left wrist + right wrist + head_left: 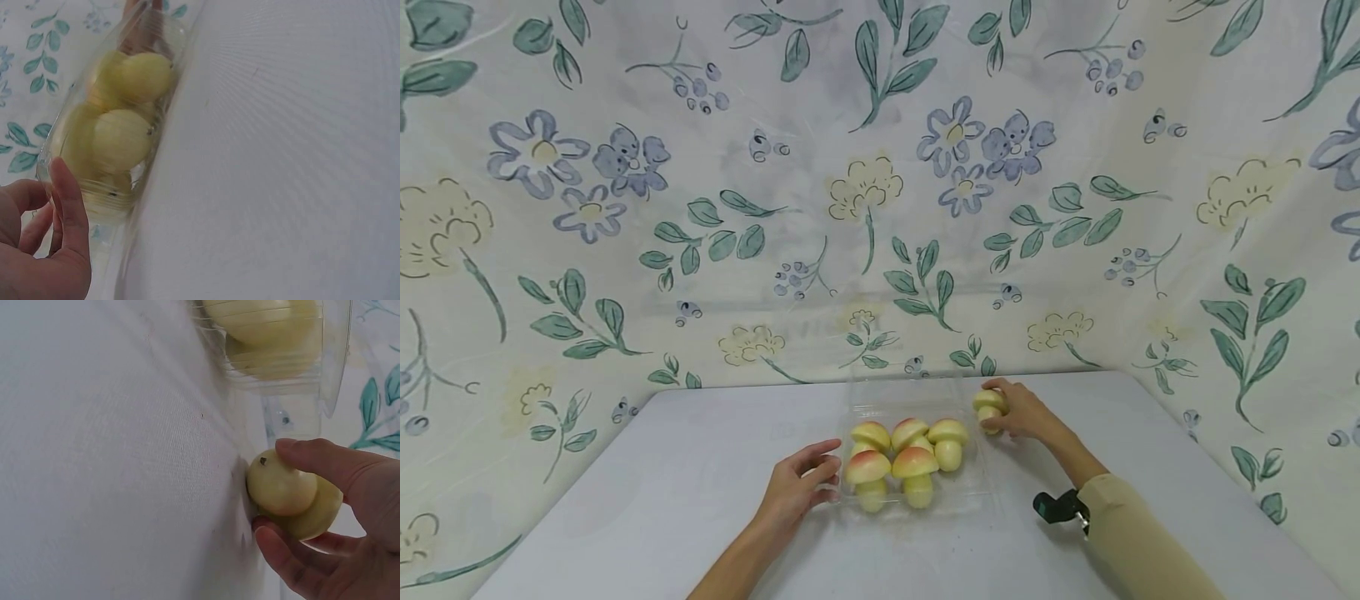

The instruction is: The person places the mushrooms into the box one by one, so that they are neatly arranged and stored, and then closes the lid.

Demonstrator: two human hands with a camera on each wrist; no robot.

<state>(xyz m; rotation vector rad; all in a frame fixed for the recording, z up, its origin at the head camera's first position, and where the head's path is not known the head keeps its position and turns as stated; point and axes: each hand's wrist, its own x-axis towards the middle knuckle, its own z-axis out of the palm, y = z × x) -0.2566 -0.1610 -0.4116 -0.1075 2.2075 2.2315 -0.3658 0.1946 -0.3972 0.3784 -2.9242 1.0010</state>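
Note:
A clear plastic box (973, 483) lies with its lid (902, 392) folded back, holding several yellow mushrooms (917, 492), some with reddish caps. At the box's left wall is my left hand (801, 479); its fingertips touch the plastic with the fingers loosely bent, as the left wrist view also shows. Right of the box, my right hand (1018, 412) grips one yellow mushroom (988, 400), stem low and cap up, close over the table. In the right wrist view, thumb and fingers lie on opposite sides of this mushroom (284, 487), and a dark spot marks its stem end.
The white table (700, 450) runs back to a curtain (805, 250) printed with flowers and leaves. A black device (1056, 507) sits by the right sleeve (1135, 525), above the table's right side.

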